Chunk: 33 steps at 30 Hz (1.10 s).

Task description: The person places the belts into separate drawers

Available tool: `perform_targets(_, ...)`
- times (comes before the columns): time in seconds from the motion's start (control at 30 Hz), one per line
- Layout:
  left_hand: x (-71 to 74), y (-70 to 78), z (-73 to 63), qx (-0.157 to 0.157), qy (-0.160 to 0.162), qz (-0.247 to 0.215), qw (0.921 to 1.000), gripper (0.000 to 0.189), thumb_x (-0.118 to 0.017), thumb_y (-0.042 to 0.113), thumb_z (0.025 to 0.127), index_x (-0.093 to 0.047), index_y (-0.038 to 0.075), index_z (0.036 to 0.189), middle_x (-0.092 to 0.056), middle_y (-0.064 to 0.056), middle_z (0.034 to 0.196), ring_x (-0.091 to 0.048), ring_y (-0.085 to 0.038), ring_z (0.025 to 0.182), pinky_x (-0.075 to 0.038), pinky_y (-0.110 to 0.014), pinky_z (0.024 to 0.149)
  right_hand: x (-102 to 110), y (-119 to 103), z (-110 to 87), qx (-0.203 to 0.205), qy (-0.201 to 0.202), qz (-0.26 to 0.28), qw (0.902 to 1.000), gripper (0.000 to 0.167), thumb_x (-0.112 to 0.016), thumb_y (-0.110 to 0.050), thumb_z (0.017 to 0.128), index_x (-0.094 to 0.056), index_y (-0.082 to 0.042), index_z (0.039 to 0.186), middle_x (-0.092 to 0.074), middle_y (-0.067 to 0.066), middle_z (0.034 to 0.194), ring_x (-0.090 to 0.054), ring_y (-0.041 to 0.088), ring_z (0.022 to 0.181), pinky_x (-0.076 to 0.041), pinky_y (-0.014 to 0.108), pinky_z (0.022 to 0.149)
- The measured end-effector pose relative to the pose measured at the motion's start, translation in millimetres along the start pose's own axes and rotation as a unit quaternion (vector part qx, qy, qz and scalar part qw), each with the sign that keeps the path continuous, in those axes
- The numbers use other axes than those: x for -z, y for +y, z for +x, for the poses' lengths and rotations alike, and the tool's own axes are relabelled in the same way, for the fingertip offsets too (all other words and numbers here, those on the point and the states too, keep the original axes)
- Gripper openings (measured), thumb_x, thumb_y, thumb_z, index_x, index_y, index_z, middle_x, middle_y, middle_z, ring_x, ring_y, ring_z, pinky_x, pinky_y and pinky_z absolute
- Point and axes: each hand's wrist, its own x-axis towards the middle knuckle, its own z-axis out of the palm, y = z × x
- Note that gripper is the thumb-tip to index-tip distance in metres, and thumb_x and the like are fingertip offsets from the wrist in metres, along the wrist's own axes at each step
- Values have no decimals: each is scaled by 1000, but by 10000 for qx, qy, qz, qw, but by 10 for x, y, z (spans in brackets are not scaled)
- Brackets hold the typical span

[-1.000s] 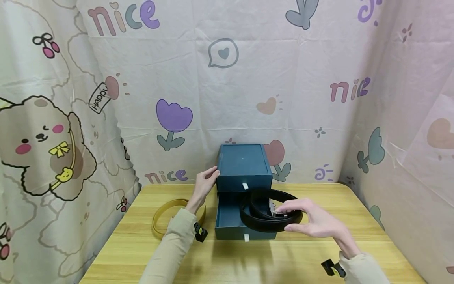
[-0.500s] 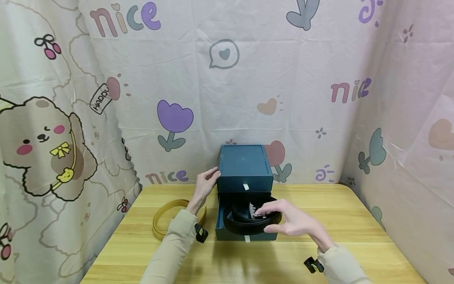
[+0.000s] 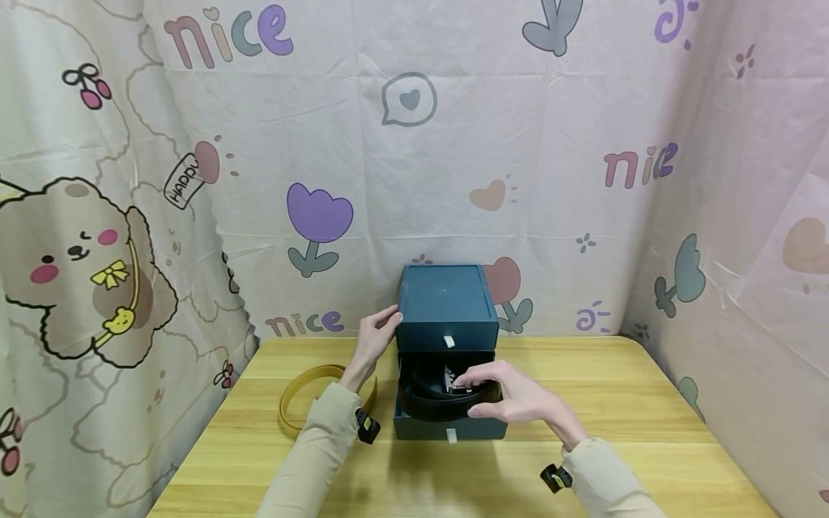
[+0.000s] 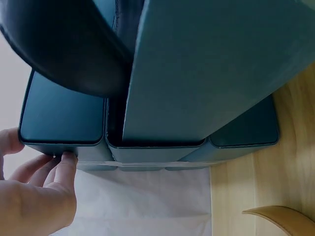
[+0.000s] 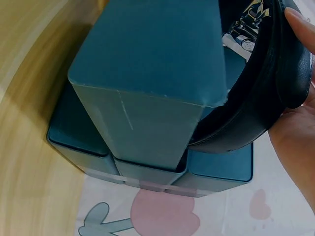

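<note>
A blue-green drawer box (image 3: 447,291) stands on the table with its middle drawer (image 3: 414,426) pulled out. My right hand (image 3: 512,394) holds a coiled black leather belt (image 3: 434,409) over that drawer, fingers inside the coil by the silver buckle (image 3: 451,381), thumb on its outside. In the right wrist view the belt's coil (image 5: 246,123) overlaps the drawer's side wall (image 5: 147,49). My left hand (image 3: 372,342) touches the upper left side of the box; the left wrist view shows fingertips (image 4: 68,158) against the top compartment (image 4: 64,115).
A mustard-yellow belt (image 3: 285,399) lies looped on the table to the left, partly behind my left forearm. White pull tabs (image 3: 451,435) hang on the drawer fronts. The wooden table (image 3: 583,403) meets a printed cloth backdrop (image 3: 414,180) behind the box.
My right hand has moved left with the black belt, from the right of the drawer to over it and a little deeper toward the box. The left hand stays on the box.
</note>
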Motion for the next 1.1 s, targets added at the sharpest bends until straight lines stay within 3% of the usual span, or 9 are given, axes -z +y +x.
perform_targets(0.2,-2,4,0,19,36,38,10000,44,-59,20,102,-56,4,143,-59,-22,142,-59,-34,129,-50,-46,108,-43,38,28,88,-25,228,9997,32,-75,-18,90,-70,-10,121,-74,7,114,-68,14,104,-57,35,91)
perform_targets(0.4,-3,13,-7,-47,51,95,9999,44,-59,20,102,-56,4,143,-60,-22,141,-60,-31,125,-51,-47,105,-63,103,27,-75,54,434,9990,32,-75,-17,89,-71,-9,120,-74,7,114,-64,11,101,-55,32,91)
perform_targets(0.7,3,-17,4,-4,-35,-20,10000,45,-58,20,103,-54,3,144,-56,-22,145,-56,-35,132,-46,-50,111,-84,212,-8,-512,116,308,9981,36,-77,-17,87,-71,-10,122,-74,5,116,-60,7,98,-53,29,89)
perform_targets(1.1,5,6,-3,19,-53,-74,10000,46,-58,23,103,-54,4,145,-55,-22,146,-55,-34,133,-46,-49,112,-161,341,53,-515,163,-12,9985,34,-78,-12,85,-72,-8,118,-75,6,112,-63,9,95,-56,28,86)
